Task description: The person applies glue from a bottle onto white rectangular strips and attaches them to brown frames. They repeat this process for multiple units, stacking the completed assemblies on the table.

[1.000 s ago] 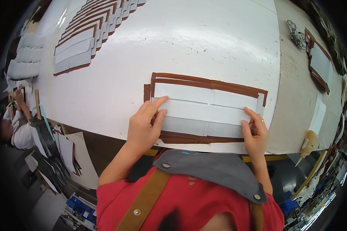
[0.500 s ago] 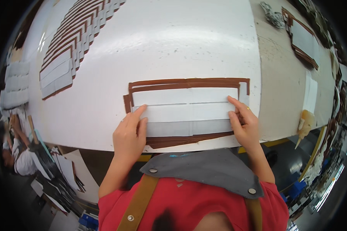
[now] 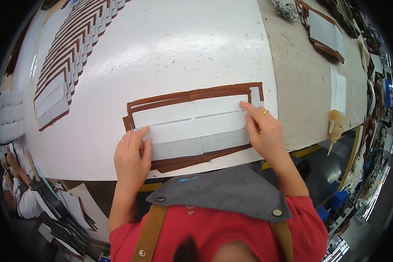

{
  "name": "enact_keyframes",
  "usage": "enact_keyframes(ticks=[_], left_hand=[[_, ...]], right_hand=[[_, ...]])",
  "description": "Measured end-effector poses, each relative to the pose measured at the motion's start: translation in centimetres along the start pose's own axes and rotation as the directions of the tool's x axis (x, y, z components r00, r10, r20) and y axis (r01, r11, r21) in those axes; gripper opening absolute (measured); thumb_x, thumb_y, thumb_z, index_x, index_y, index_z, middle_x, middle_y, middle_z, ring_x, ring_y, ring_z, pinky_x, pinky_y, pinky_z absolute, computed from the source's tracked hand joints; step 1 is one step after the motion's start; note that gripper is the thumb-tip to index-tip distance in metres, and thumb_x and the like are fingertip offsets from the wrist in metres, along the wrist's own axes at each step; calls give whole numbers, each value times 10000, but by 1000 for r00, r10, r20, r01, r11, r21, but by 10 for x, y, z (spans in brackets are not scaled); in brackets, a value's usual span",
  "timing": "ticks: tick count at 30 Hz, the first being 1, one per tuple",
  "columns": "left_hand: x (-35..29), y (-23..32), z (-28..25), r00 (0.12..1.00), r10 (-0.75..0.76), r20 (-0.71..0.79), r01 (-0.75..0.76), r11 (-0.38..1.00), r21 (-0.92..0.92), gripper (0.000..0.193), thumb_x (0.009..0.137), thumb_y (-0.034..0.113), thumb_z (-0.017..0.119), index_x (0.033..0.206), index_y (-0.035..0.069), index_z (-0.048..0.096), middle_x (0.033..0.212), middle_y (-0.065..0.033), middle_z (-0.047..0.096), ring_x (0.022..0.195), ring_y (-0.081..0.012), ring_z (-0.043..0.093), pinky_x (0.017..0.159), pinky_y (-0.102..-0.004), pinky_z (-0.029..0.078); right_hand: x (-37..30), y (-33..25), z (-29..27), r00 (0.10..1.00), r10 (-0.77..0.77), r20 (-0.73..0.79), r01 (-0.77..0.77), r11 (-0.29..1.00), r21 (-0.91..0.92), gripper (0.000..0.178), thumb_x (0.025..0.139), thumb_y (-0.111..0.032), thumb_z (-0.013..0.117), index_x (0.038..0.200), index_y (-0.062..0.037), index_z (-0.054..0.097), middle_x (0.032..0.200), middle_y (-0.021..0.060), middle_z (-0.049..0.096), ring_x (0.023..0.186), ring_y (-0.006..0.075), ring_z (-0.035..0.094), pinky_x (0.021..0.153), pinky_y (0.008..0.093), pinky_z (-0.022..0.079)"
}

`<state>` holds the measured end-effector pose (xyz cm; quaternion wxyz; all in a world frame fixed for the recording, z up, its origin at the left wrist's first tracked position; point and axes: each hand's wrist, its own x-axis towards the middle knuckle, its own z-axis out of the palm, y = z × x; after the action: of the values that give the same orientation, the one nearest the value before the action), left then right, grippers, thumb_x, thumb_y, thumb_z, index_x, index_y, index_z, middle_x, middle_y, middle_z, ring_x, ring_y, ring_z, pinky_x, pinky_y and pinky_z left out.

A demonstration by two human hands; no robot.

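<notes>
A pile of flat brown-edged panels (image 3: 161,167) lies near the table's front edge. Its top piece is a white-lined panel (image 3: 218,105) with a centre crease and a long thin slit line across it. A greyer band (image 3: 174,149) runs along its near side. My left hand (image 3: 133,153) rests at the panel's left end, index fingertip on the lining, thumb apart from it. At the right end, my right hand (image 3: 264,131) touches the lining with its stretched index finger, the thumb lower near the edge. Neither hand lifts the panel.
A fanned row of similar brown-edged panels (image 3: 59,94) lies at the far left. On the right are another stack of panels (image 3: 325,32), white strips (image 3: 338,89) and a yellowish nozzle bottle (image 3: 337,124). Another person (image 3: 26,196) sits at the left.
The whole view has turned slightly, so the panels look tilted. My right hand has shifted a little farther up the panel's right end; my left hand stays at the left end.
</notes>
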<state>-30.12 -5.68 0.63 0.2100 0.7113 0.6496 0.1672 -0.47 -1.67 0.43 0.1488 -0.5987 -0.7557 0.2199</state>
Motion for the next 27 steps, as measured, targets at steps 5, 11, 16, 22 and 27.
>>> enact_keyframes(ticks=[5, 11, 16, 22, 27], left_hand=[[15, 11, 9, 977, 202, -72, -202, 979, -2, 255, 749, 8, 639, 998, 58, 612, 960, -73, 556, 875, -236, 520, 778, -351, 392], [28, 31, 29, 931, 362, -42, -364, 930, -52, 262, 745, 43, 654, 1004, 72, 626, 1093, -40, 578, 1015, -230, 518, 885, -358, 341], [28, 30, 38, 907, 417, -55, -418, 909, 6, 257, 729, 35, 652, 984, 69, 636, 1072, -14, 593, 1002, -193, 539, 867, -344, 345], [28, 30, 39, 902, 430, -36, -429, 903, 26, 279, 708, 19, 652, 983, 66, 639, 1073, -4, 598, 1002, -175, 544, 862, -341, 347], [27, 30, 41, 902, 430, -47, -429, 903, 23, 300, 690, 17, 655, 986, 68, 640, 1082, -1, 596, 1010, -173, 538, 872, -342, 343]], right_hand=[[36, -13, 1, 967, -189, -170, 209, 972, 107, 167, 789, -24, 597, 956, -33, 598, 842, 110, 571, 775, 260, 564, 635, 343, 460], [66, -42, 30, 922, -387, -27, 386, 912, 138, 163, 772, -92, 633, 911, -38, 566, 879, 105, 554, 846, 270, 507, 734, 360, 417], [72, -37, 36, 936, -351, -3, 348, 925, 155, 172, 769, -93, 643, 911, -55, 555, 869, 87, 553, 880, 250, 496, 763, 373, 373], [78, -34, 34, 945, -305, 117, 264, 924, 275, 149, 770, -90, 645, 890, -77, 557, 867, 52, 554, 883, 220, 481, 792, 362, 315], [78, -33, 34, 942, -302, 148, 243, 915, 321, 122, 773, -78, 632, 872, -85, 560, 852, 41, 541, 868, 212, 466, 799, 355, 298]])
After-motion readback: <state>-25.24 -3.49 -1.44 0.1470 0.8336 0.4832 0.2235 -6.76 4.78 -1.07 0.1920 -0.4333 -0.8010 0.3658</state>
